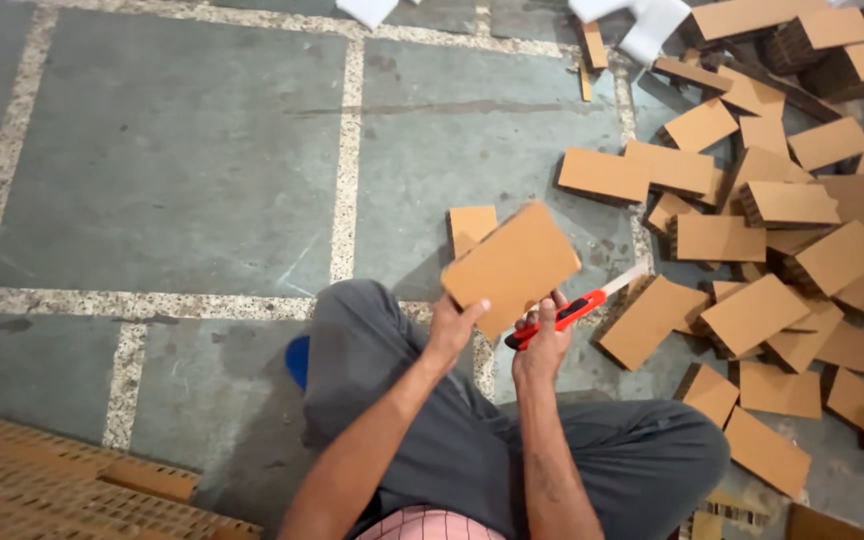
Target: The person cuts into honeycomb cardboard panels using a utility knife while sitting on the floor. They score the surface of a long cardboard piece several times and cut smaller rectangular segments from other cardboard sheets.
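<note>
Two bare hands work close together above the person's lap, seen from a head camera looking down. Left hand (449, 325) has its grip clamped on the lower edge of a flat brown rectangular cardboard block (512, 265), thumb on the near face, holding it tilted up in the air just above the knees. Right hand (542, 345) is closed around a red and black utility knife (567, 312), whose pale blade points up and to the right, just beside the block's lower right edge; whether the blade touches the cardboard cannot be told.

The block looks light and stiff, thick for its size, with layered edges that probably crush if squeezed hard. Holding it by a short edge, fingers well away from the blade, seems the safest hold.

Beneath the hands are grey trousers (432, 420) on crossed legs. One similar small cardboard piece (472, 225) lies on the grey tiled floor (172, 150) just behind the held block. To the right, a scattered heap of many similar cardboard blocks (782, 260) covers the floor.
</note>
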